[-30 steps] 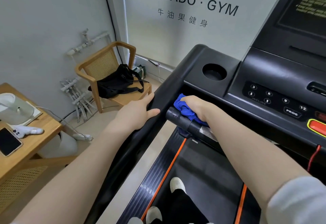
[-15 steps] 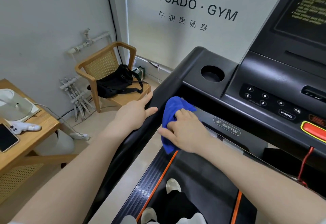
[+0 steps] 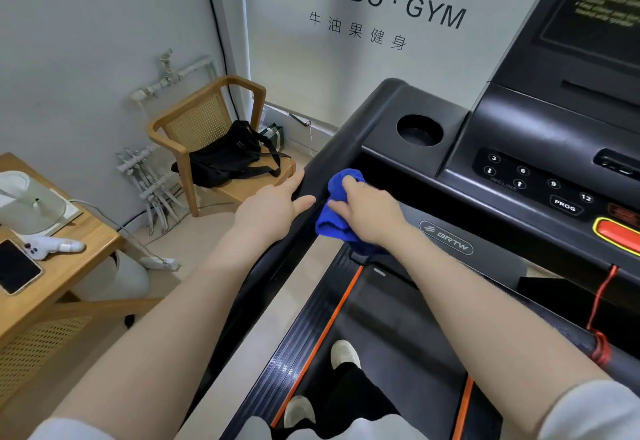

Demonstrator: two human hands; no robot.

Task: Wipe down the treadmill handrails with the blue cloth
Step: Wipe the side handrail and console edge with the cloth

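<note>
Head view: the right hand (image 3: 372,212), its grip bunched around the blue cloth (image 3: 334,212), works the left handrail (image 3: 332,166) at 12 o'clock of the steadying, flat-spread left hand (image 3: 273,209); keep firm pressure, wrapping the cloth round the rail.

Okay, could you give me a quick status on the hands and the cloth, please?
Left hand flat on the left handrail, holding nothing. Right hand grips the blue cloth against that rail's inner side. Nothing in the way.
</note>
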